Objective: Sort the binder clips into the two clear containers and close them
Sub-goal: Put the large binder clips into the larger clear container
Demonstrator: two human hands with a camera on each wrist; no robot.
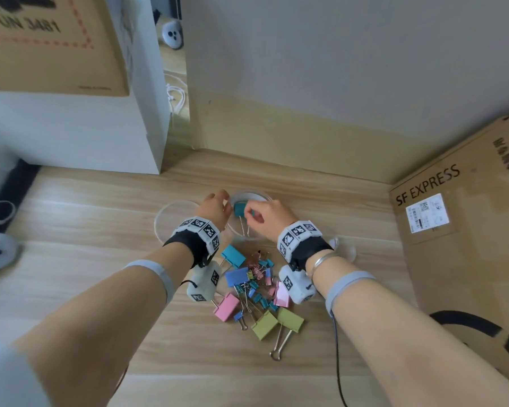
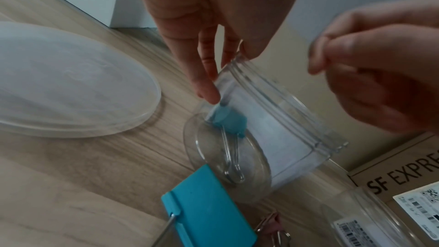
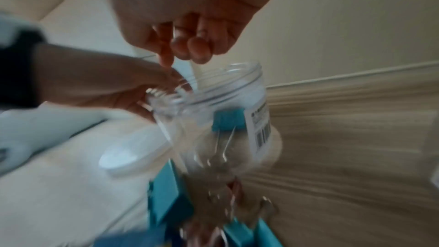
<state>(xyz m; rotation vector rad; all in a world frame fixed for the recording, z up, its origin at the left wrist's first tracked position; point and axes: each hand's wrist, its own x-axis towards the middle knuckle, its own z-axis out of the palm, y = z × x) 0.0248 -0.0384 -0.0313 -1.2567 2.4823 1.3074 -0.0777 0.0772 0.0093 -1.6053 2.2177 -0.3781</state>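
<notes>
Head view – jar and clip: the open clear jar (image 1: 249,214) stands at the far edge of the clip pile (image 1: 254,284), both hands meeting over its mouth; a teal binder clip (image 1: 239,209) sits inside it, body up and wire handles pointing down.
Head view – hands: the left hand (image 1: 215,208) wraps the jar's left rim; the right hand (image 1: 266,217) hovers just right of the clip, fingers curled.
Left wrist view – grip: the left fingers (image 2: 206,85) press the jar's wall and rim, steadying it; the lid (image 2: 71,82) lies flat beside it.
Left wrist view – right hand: thumb and forefinger nearly pinched, nothing between them that I can see.
Right wrist view – clip: blurred; the clip lies below the curled right fingertips (image 3: 194,52), apart from them, so it looks released.
Second jar: (image 2: 370,219) near the right hand, with no clips visible in it.
</notes>
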